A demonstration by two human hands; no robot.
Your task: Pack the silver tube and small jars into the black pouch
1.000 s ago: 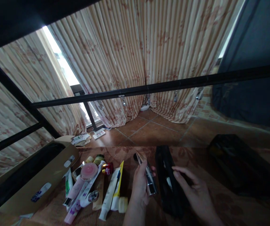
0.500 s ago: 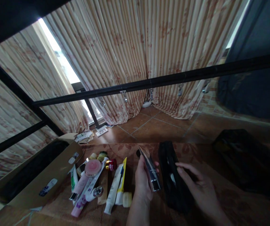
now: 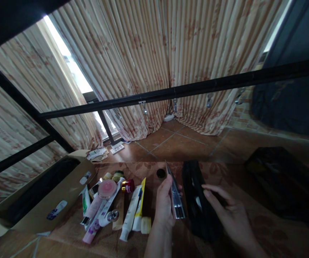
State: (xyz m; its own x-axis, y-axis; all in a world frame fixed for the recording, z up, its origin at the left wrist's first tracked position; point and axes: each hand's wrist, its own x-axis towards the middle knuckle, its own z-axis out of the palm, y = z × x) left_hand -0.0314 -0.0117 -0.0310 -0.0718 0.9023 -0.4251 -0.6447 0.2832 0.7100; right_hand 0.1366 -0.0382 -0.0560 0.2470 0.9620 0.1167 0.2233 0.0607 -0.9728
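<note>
My left hand is closed around a silvery squeeze tube with a shiny cap pointing down towards me. Just right of it lies a black zip pouch, its top parted, with something pale showing inside. My right hand pinches the pouch's right edge between thumb and fingers. A small round black lid or jar rests on the cloth behind my left hand. To the left is a pile of cosmetics: a pink round compact, a red jar, a white tube and a yellow tube.
A cardboard box with dark contents stands at the left. On the right sits a dark bag. A black metal rail crosses in front of patterned curtains. Papers lie on the tiled floor.
The tube in my left hand has turned more edge-on and shifted slightly right, uncovering more of the small black round thing. My right hand keeps its grip on the pouch.
</note>
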